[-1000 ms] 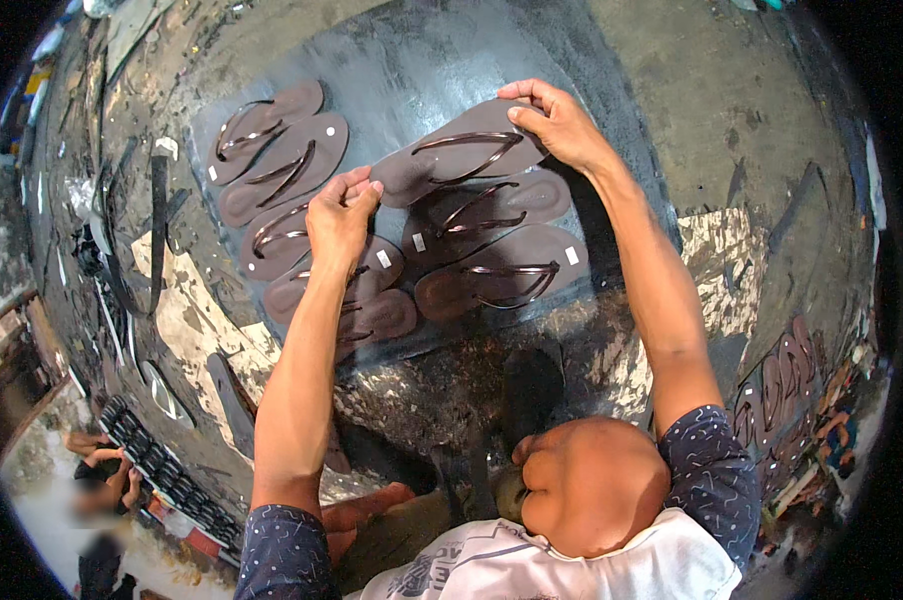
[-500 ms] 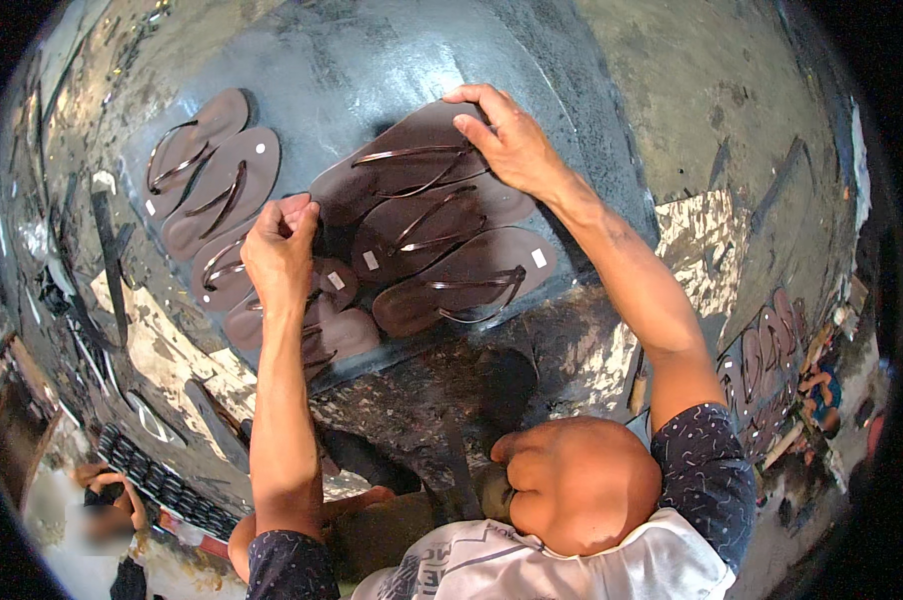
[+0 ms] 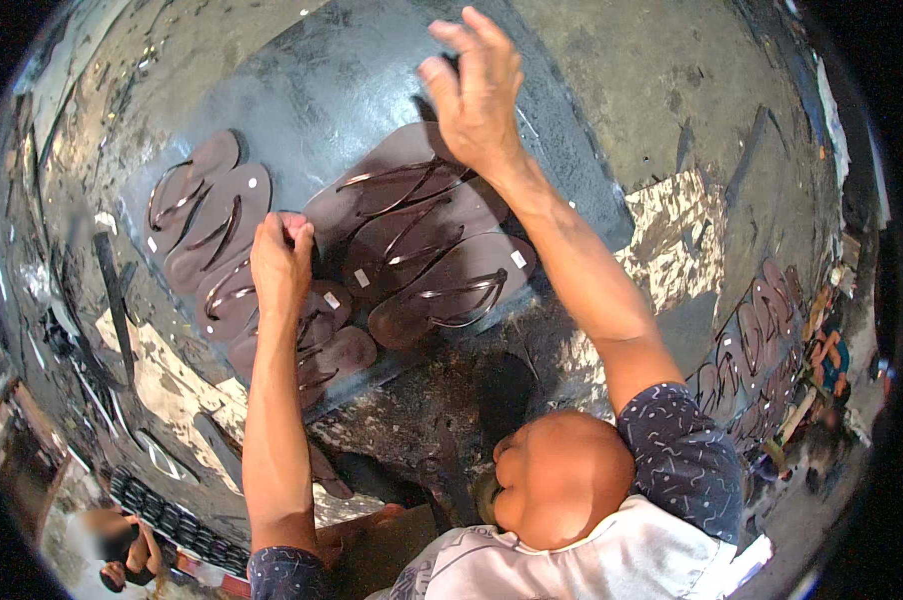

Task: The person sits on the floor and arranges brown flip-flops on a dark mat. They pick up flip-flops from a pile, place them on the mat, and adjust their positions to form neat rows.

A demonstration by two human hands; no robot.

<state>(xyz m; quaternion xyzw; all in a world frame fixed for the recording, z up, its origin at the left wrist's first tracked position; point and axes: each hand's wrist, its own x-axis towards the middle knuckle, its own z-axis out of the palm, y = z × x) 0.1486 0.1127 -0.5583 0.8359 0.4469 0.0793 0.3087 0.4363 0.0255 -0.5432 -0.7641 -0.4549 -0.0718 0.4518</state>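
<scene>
Brown flip-flops with shiny dark straps lie in two clusters on a blue-grey sheet (image 3: 322, 90). In the middle cluster, the farthest flip-flop (image 3: 404, 152) overlaps others, and the nearest flip-flop (image 3: 477, 262) carries a small white sticker. More flip-flops (image 3: 244, 190) sit in the left cluster, some partly covered by my left hand (image 3: 282, 262). That hand is between the clusters, thumb and fingers pinched; whatever they hold, if anything, is hidden. Above the far end of the middle cluster, my right hand (image 3: 477, 100) is raised with fingers apart, slightly blurred and holding nothing.
Pale mottled sheets (image 3: 677, 220) lie on the floor beside the blue-grey one. Dark strips (image 3: 117, 310) are scattered at left. Further flip-flops (image 3: 757, 320) lie in rows at right. A ridged black strip (image 3: 182, 512) is at lower left, near another person (image 3: 142, 550).
My right hand has let go of the farthest flip-flop's end and risen away from it, fingers spread. My left hand stays pinched in about the same place. The view has shifted slightly.
</scene>
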